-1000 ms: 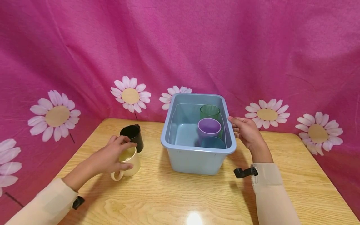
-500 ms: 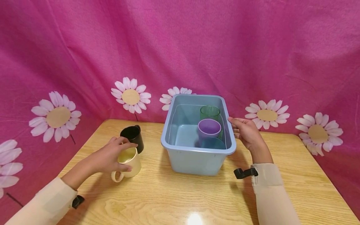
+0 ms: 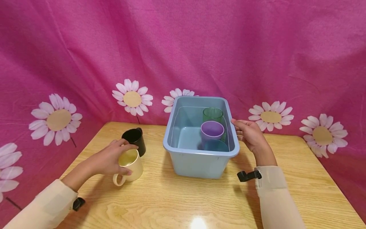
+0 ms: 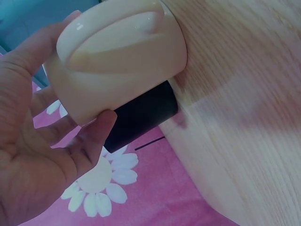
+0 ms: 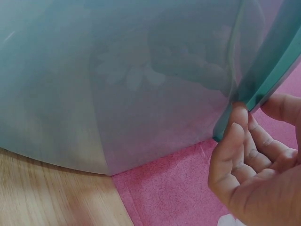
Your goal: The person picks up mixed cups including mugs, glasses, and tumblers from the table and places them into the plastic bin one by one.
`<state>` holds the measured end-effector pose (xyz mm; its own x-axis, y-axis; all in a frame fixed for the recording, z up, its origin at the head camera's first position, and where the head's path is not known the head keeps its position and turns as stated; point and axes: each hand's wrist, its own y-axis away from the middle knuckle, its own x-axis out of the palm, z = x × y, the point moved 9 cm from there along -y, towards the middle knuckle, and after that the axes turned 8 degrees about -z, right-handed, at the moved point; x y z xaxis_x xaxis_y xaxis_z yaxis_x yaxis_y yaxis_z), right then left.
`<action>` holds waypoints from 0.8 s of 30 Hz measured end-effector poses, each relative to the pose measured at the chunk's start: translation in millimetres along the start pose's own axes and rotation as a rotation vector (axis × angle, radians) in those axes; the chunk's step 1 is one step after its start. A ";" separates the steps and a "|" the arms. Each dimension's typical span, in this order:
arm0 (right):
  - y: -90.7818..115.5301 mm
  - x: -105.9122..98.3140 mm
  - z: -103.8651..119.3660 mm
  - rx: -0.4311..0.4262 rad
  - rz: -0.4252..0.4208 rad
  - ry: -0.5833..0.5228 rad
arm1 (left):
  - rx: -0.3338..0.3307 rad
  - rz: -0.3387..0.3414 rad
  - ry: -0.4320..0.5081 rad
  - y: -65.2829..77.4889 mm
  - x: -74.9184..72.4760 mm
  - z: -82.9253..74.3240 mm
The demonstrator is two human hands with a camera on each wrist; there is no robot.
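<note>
A cream mug (image 3: 135, 168) stands upright on the table at the left, its handle towards the person. My left hand (image 3: 110, 159) holds it about the rim from the left, thumb on the near side and fingers across the far side. In the left wrist view, fingertips touch the rim end of the cream mug (image 4: 127, 61). Just behind it is a black mug (image 3: 140, 141). A light blue plastic bin (image 3: 197, 163) stands in the middle. My right hand (image 3: 250, 133) pinches its right rim, which the right wrist view shows between thumb and fingers (image 5: 230, 146).
Along the bin's right side stand a green clear cup (image 3: 213, 114), a purple cup (image 3: 212, 129) and a teal cup (image 3: 216, 145). All rest on a wooden table (image 3: 177, 203). A pink flowered cloth (image 3: 183, 47) hangs behind it and at both sides.
The left hand's thumb has slid slightly left along the cream mug. The mugs, the bin and the right hand show no visible movement of their own.
</note>
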<state>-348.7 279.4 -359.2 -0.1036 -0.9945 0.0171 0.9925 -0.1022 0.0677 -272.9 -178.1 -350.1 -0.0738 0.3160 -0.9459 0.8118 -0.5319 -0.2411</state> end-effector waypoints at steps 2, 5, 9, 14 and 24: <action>-0.1 0.1 0.5 -0.005 0.001 -0.005 | -0.007 0.001 -0.001 -0.3 0.5 1.0; -0.2 0.1 1.1 -0.013 0.002 -0.010 | -0.008 0.003 -0.002 -1.5 0.4 0.8; -0.5 0.3 1.4 -0.015 0.002 -0.012 | 0.016 -0.005 0.002 -2.7 -1.4 -0.2; -1.5 2.1 2.3 -0.013 0.009 -0.041 | 0.022 -0.008 0.014 -4.4 -2.8 2.0; 0.1 1.4 1.2 -0.007 0.014 -0.060 | 0.025 -0.002 0.022 -6.7 -0.7 5.2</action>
<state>-348.8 278.1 -358.0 -0.0934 -0.9926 0.0775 0.9942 -0.0888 0.0604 -281.3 -178.9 -348.9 -0.0628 0.3345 -0.9403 0.7967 -0.5507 -0.2491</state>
